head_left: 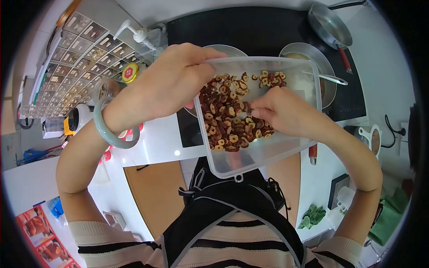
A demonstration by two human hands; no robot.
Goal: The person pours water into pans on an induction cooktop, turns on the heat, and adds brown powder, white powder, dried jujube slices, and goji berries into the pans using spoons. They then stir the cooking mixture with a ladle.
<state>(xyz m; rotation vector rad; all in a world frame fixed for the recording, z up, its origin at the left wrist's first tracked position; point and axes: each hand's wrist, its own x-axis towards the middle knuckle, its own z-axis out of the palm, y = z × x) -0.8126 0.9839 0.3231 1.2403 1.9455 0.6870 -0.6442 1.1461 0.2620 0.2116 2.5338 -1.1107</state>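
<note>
A clear plastic container is held tilted above the black cooktop's front edge. Dried red date slices fill its left part, and a smaller cluster lies near its far wall. My left hand grips the container's far left corner, fingers wrapped over the rim. Inside the container, my right hand has its thumb and fingers pinched together at the edge of the slices, on what looks like a date piece. Part of a pan shows behind the container.
On the black cooktop, a pan with a spoon stands at the right, with another pan behind it. A pump bottle, a yellow-lidded jar and a rack of small compartments stand at the left.
</note>
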